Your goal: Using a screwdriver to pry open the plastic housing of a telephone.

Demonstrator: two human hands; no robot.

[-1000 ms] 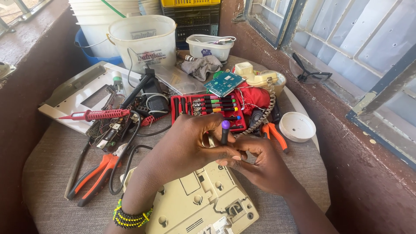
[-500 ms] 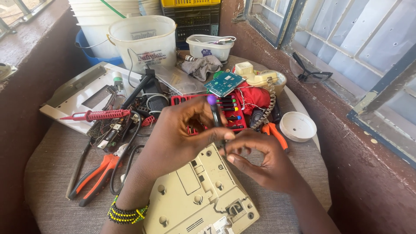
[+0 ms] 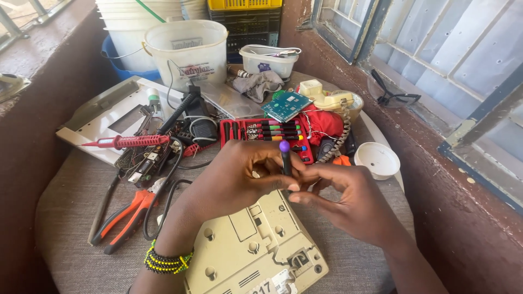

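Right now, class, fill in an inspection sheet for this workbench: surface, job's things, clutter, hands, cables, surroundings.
Surface: round table under a grey cloth, crowded.
Job's things: purple-capped screwdriver upright; beige phone base underside up.
Clutter: red bit case, green circuit board, orange pliers, red probe, white bucket, white lid.
Hands: left hand and right hand both pinch the screwdriver.
Cables: black cable loops by the pliers; coiled cord.
Surroundings: brown walls, barred window.
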